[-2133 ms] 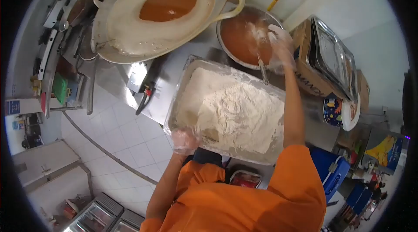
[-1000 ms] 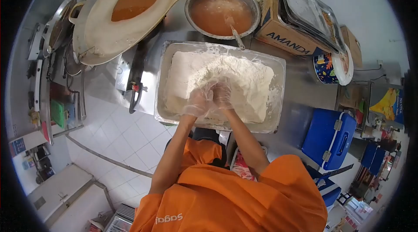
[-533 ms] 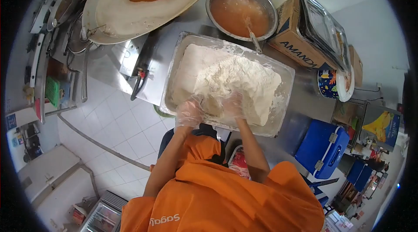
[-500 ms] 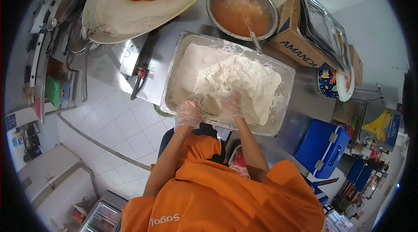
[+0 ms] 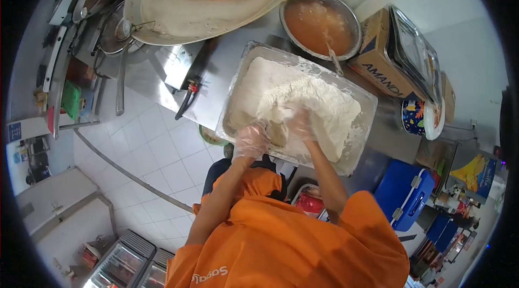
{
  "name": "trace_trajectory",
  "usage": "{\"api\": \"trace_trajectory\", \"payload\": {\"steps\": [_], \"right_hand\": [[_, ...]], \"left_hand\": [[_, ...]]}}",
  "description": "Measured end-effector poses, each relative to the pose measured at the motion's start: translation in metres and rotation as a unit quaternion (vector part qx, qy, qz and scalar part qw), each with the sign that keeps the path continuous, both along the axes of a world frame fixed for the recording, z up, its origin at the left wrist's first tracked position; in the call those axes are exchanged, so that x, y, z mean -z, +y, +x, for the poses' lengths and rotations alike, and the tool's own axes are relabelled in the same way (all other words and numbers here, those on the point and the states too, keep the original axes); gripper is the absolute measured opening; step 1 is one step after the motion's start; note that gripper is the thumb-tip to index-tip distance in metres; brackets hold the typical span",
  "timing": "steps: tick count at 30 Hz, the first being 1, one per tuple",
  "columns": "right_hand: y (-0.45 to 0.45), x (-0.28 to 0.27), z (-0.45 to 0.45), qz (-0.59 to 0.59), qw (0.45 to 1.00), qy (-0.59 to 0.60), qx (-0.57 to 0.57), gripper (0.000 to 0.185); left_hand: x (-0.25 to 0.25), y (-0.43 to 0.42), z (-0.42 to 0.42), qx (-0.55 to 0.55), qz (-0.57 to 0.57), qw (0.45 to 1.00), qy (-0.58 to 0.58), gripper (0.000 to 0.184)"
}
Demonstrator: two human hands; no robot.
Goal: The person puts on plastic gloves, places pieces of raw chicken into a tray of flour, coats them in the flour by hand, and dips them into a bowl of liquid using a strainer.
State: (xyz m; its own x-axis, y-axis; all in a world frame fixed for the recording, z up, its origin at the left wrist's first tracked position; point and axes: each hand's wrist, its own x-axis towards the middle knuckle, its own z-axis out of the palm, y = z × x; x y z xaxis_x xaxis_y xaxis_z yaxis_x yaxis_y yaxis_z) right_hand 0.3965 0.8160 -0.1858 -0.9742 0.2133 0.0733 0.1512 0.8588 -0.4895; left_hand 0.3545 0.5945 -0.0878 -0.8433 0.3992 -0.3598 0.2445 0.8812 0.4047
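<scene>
A rectangular metal tray holds a mound of pale flour, heaped toward its right side. My left hand, in a clear plastic glove, is at the tray's near edge with its fingertips down by the flour. Beside it, over the flour, is my right hand, gloved the same way and blurred by motion. Both hands' fingers are dusty or partly hidden, and I cannot make out anything in them.
Behind the tray stand a wide pan of brown liquid and a metal bowl of cloudy reddish liquid, with a utensil handle over its rim. A cardboard box, patterned tub and blue cooler are at the right.
The whole view has shifted, so the tray and pans appear farther right. My right hand has lifted slightly and blurs over the flour; my left hand stays at the near edge.
</scene>
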Motion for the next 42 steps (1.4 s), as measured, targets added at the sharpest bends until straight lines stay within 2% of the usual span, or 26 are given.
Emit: {"api": "trace_trajectory", "payload": {"steps": [1,2,3,4,6,8,10,11,12,14,16,18,20,21,23,24,26,30,33,35,36,37,38,39,42], "right_hand": [[0.004,-0.022,-0.005,-0.077,0.996,-0.041,0.033,0.056],[0.007,-0.084,-0.012,-0.233,0.962,-0.103,0.095,0.058],[0.013,-0.092,-0.007,-0.198,0.965,-0.135,0.111,0.051],[0.020,-0.099,0.002,-0.162,0.964,-0.166,0.130,0.046],[0.028,-0.092,0.009,-0.144,0.949,-0.199,0.199,0.046],[0.029,-0.060,0.013,-0.182,0.915,-0.206,0.295,0.057],[0.020,-0.045,0.010,-0.046,0.946,-0.288,0.144,0.063],[0.015,-0.040,0.010,0.004,0.958,-0.270,0.094,0.064],[0.009,-0.035,0.009,0.057,0.966,-0.248,0.047,0.066],[-0.004,-0.028,0.017,0.121,0.988,-0.093,0.013,0.064],[0.002,-0.026,0.012,0.059,0.979,-0.194,0.036,0.064],[0.006,-0.028,0.007,0.023,0.966,-0.253,0.048,0.063],[0.002,-0.029,0.011,0.038,0.971,-0.229,0.049,0.060],[-0.002,-0.026,0.015,0.057,0.977,-0.202,0.048,0.059],[-0.005,-0.021,0.019,0.082,0.981,-0.168,0.052,0.057],[-0.001,-0.020,0.020,0.066,0.978,-0.186,0.065,0.055],[0.013,-0.024,0.021,0.022,0.968,-0.229,0.097,0.053],[0.034,-0.080,0.023,-0.091,0.944,-0.261,0.179,0.048],[0.038,-0.116,0.021,-0.162,0.929,-0.241,0.228,0.044],[0.040,-0.126,0.022,-0.221,0.921,-0.181,0.266,0.046],[0.046,-0.121,0.028,-0.382,0.881,-0.126,0.248,0.049],[0.057,-0.115,0.034,-0.530,0.816,-0.066,0.220,0.052],[0.067,-0.107,0.034,-0.662,0.727,-0.003,0.182,0.054],[0.070,-0.121,0.025,-0.649,0.736,-0.012,0.192,0.052],[0.074,-0.194,-0.016,-0.620,0.746,-0.057,0.238,0.044]], "left_hand": [[-0.021,0.002,-0.009,0.020,-0.009,0.999,-0.035,0.027],[-0.065,0.005,-0.022,0.041,-0.018,0.996,-0.072,0.028],[-0.088,0.006,-0.027,0.063,-0.026,0.991,-0.111,0.030],[-0.075,0.001,-0.021,0.071,-0.024,0.993,-0.092,0.031],[-0.025,-0.008,-0.008,0.094,-0.018,0.994,-0.046,0.032],[0.009,-0.009,0.003,0.089,0.016,0.989,0.114,0.023],[-0.001,-0.007,-0.002,0.092,-0.003,0.992,0.089,0.024],[-0.035,0.000,-0.015,0.097,-0.037,0.995,-0.016,0.029],[-0.060,0.005,-0.023,0.101,-0.070,0.985,-0.122,0.036],[-0.076,0.002,-0.019,0.161,-0.088,0.980,-0.082,0.039],[-0.077,0.003,-0.019,0.159,-0.080,0.979,-0.096,0.040],[-0.071,0.006,-0.022,0.087,-0.047,0.981,-0.166,0.040],[-0.031,-0.004,-0.005,0.138,-0.088,0.987,-0.001,0.036],[-0.037,-0.005,-0.003,0.163,-0.108,0.977,0.082,0.035],[-0.047,-0.002,-0.008,0.104,-0.054,0.993,0.026,0.030],[-0.053,0.000,-0.011,0.073,-0.027,0.997,-0.001,0.028],[-0.046,-0.001,-0.010,0.066,-0.003,0.997,0.028,0.023],[-0.043,0.005,-0.014,0.038,0.020,0.999,0.020,0.020],[-0.005,0.000,-0.004,0.062,0.014,0.997,0.052,0.019],[-0.048,0.004,-0.014,0.066,-0.006,0.997,0.033,0.020],[-0.064,0.006,-0.016,0.071,-0.015,0.997,0.023,0.020],[-0.059,0.005,-0.015,0.063,0.027,0.996,0.062,0.020],[-0.050,0.002,-0.012,0.054,0.070,0.991,0.101,0.020],[-0.041,0.002,-0.014,0.043,0.112,0.983,0.139,0.020],[-0.045,0.004,-0.020,0.021,0.091,0.989,0.113,0.020]]}}
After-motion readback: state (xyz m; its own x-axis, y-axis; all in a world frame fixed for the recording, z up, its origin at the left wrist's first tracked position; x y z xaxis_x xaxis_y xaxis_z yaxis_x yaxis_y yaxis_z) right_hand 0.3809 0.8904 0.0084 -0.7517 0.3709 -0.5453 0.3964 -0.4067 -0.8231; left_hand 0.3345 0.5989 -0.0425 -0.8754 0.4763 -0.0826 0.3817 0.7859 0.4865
